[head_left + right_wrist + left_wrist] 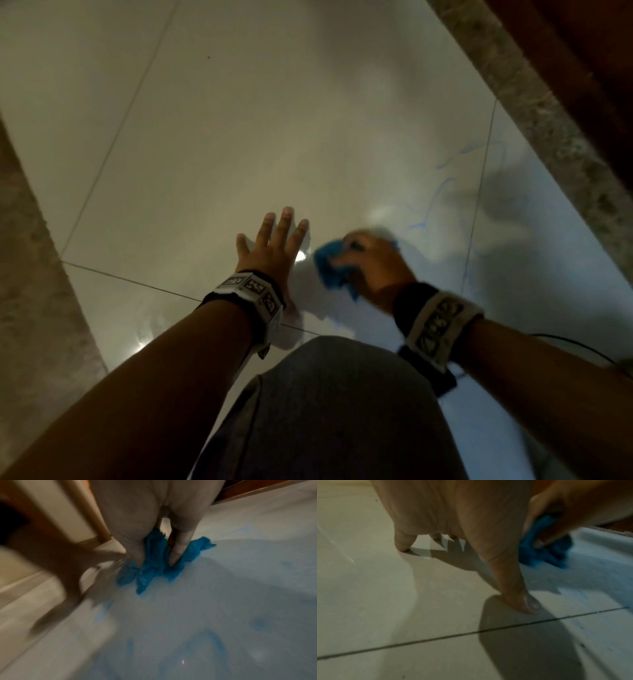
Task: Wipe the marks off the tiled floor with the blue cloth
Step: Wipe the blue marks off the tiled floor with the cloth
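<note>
My right hand (371, 260) grips a crumpled blue cloth (330, 269) and presses it onto the pale tiled floor (239, 137); the hand is blurred. In the right wrist view the fingers (178, 550) curl into the cloth (150, 563), which lies bunched on a bluish, smeared patch of tile. Thin blue marks (445, 178) run across the tile beyond the cloth. My left hand (274, 243) lies flat on the floor just left of the cloth, fingers spread. The left wrist view shows its fingertips (530, 604) on the tile and the cloth (542, 547) at right.
A speckled stone border (534, 102) runs along the right, with dark wood (589, 51) beyond it. Another stone strip (37, 274) edges the left. Grout lines (137, 281) cross the tiles. My grey-clad knee (335, 411) fills the bottom centre. A black cable (575, 346) trails at right.
</note>
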Motion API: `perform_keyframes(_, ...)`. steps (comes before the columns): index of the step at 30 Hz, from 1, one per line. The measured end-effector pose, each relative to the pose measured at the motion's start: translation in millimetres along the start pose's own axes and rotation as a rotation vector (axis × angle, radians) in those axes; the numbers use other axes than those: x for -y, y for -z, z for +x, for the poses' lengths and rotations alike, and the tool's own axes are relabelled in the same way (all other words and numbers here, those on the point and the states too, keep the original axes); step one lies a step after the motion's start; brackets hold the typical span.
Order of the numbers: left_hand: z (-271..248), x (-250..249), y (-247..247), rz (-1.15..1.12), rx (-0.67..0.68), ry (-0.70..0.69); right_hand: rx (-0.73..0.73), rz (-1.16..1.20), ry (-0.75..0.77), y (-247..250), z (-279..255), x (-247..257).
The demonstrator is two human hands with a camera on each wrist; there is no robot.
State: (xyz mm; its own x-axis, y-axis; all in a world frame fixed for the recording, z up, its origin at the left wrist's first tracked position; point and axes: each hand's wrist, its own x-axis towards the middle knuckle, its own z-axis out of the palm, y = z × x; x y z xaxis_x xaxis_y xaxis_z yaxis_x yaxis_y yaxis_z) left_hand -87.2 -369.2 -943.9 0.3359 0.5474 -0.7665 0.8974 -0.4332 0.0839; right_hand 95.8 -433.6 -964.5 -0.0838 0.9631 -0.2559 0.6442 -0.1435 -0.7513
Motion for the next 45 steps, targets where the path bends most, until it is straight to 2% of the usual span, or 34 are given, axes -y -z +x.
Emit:
perform_keyframes(3,-0.9,-0.4,0.9,-0.006,-0.007,-0.002,0.281,-0.206,0.137,7.0,-28.3,-3.6)
perform_keyframes(4,-0.2,-0.3,1.2,0.0,-0.006,0.0,0.284,-0.283,0.15,16.8,-23.9,-11.3)
perform_keyframes(5,0.6,-0.1,1.1,0.007,-0.002,0.002,0.247,-0.307,0.132,28.1,-14.7,-19.0)
perform_keyframes(9,4.0,-2.6,3.4,0.041,0.007,0.018,-0.177,-0.159,-0.022,51.5,20.8,-37.4)
perform_keyframes(11,5.6,-6.4,6.4,0.071,0.0,0.033,-0.243,-0.177,-0.009,42.5,18.0,-37.2)
perform_keyframes(12,6.4,-9.2,8.9,0.082,-0.01,0.037,-0.222,-0.203,0.029,37.1,9.3,-35.0)
perform_keyframes(14,11.5,-16.2,15.8,0.07,-0.054,0.025,-0.084,-0.27,0.114,27.2,-14.6,-27.0)
perform_keyframes(17,29.7,-28.5,34.0,0.071,-0.129,-0.058,0.059,-0.355,0.255,36.8,-24.4,-30.9)
perform_keyframes(19,41.5,-36.3,43.6,0.075,-0.135,-0.117,-0.012,-0.33,0.178,51.7,-7.8,-43.4)
perform_keyframes(21,49.5,-41.1,43.9,0.066,-0.125,-0.142,-0.183,-0.23,0.031,60.3,6.9,-55.1)
perform_keyframes(23,52.5,-42.0,40.3,0.076,-0.126,-0.137,-0.278,-0.174,-0.024,51.8,5.7,-53.8)
perform_keyframes(25,51.8,-41.9,38.7,0.075,-0.128,-0.14,-0.253,-0.207,0.061,34.5,-11.3,-43.2)
perform_keyframes(28,49.4,-42.5,40.5,0.087,-0.126,-0.138,0.012,-0.277,0.117,35.1,-28.3,-32.9)
perform_keyframes(29,49.5,-42.8,41.1,0.087,-0.129,-0.133,0.033,-0.309,0.171,42.7,-20.9,-38.7)
perform_keyframes(30,50.0,-43.3,40.8,0.088,-0.129,-0.128,0.014,-0.295,0.168,51.4,-9.7,-43.0)
perform_keyframes(33,52.9,-43.9,38.3,0.103,-0.139,-0.118,-0.193,-0.19,-0.054,70.5,30.3,-56.6)
perform_keyframes(35,54.1,-43.5,38.1,0.102,-0.129,-0.116,-0.276,-0.2,-0.105,65.8,39.9,-61.8)
perform_keyframes(37,52.3,-44.4,38.7,0.097,-0.119,-0.112,-0.25,-0.207,-0.065,52.4,28.6,-60.0)
perform_keyframes(39,50.2,-45.4,40.0,0.097,-0.11,-0.11,-0.154,-0.171,0.014,42.6,6.6,-55.3)
perform_keyframes(41,49.2,-46.6,41.5,0.101,-0.1,-0.107,-0.061,-0.306,0.082,47.7,1.1,-50.0)
perform_keyframes(43,49.8,-47.0,41.6,0.107,-0.104,-0.103,-0.119,-0.239,0.086,60.6,18.6,-52.4)
perform_keyframes(45,50.4,-47.6,40.8,0.096,-0.102,-0.101,-0.22,-0.245,0.01,69.5,42.5,-52.1)
